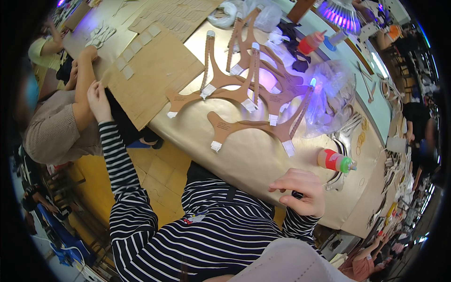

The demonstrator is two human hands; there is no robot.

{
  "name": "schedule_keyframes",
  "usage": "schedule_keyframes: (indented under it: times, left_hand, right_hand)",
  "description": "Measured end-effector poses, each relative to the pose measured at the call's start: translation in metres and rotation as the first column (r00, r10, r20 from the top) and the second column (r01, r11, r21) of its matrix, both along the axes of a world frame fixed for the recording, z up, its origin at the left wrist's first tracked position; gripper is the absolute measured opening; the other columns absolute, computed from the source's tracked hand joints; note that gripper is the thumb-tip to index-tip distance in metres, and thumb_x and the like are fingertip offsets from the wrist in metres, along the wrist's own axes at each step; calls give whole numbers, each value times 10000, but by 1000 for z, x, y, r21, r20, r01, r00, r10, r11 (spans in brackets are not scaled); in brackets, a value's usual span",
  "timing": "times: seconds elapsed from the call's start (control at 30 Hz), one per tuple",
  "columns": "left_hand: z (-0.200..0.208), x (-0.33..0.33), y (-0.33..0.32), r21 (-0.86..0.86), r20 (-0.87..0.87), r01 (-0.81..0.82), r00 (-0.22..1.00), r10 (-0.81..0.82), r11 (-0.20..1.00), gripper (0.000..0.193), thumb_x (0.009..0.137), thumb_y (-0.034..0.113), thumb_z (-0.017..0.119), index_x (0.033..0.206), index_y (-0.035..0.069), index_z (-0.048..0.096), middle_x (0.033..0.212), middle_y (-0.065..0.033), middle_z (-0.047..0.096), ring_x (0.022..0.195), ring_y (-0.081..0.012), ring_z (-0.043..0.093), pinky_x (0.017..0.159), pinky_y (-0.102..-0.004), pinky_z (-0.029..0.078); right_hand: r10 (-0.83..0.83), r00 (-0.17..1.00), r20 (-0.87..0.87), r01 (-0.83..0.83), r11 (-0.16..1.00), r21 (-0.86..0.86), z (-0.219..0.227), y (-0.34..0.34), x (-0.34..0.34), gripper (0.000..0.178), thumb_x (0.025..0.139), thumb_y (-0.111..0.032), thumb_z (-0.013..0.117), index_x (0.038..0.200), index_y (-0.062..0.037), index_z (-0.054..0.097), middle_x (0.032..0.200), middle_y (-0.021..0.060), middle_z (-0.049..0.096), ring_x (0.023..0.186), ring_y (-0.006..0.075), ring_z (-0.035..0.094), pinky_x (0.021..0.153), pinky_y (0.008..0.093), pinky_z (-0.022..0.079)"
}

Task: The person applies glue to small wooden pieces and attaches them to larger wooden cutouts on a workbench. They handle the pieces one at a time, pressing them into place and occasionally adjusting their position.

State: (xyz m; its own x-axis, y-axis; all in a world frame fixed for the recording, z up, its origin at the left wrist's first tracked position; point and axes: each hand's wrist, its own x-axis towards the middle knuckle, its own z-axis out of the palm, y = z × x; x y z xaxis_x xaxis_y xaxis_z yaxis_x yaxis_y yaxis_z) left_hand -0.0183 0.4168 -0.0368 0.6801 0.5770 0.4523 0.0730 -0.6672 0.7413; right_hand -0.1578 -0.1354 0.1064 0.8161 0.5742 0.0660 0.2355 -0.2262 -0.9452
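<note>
My left hand point(98, 102) reaches out to the left corner of a cardboard sheet point(157, 70). Its fingers are pinched together beside a small pale blur I cannot make out. Several small whitish patches point(128, 72) lie along that sheet. My right hand point(300, 190) hovers over the table's front edge, fingers bent and thumb apart; a dark spot shows between them. Nearest to it lies a bottle with a red band and green cap point(333, 160). Brown Y-shaped strap pieces point(225, 127) with white-wrapped ends spread over the gold-coloured table point(202, 141), several of them overlapping.
Clear plastic bags point(331, 94) and a red bottle point(311, 42) stand toward the back right, below a lit lamp point(338, 16). Dark curved strips point(339, 155) lie beyond the green-capped bottle. At the left sits another person, whose arm point(84, 94) is close to my left hand.
</note>
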Motion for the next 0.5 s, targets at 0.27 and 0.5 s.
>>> schedule_keyframes:
  times: [0.27,0.5]
  left_hand:
    - [72,-92,-175,-541,274,679,700,-659,496,102,878,0,565,977,-2,590,971,-57,592,847,-113,565,792,-267,481]
    - [69,-104,-308,-586,75,759,401,-913,285,145,734,-27,716,874,-8,685,841,-98,688,801,-174,647,721,-272,499]
  right_hand:
    - [-297,954,25,298,951,-77,-16,43,13,460,777,-109,725,1207,-23,588,1046,110,624,821,200,585,755,317,485]
    - [-427,904,-13,427,904,25,-37,45,6,309,736,-6,750,1024,20,641,930,114,647,759,177,609,697,275,494]
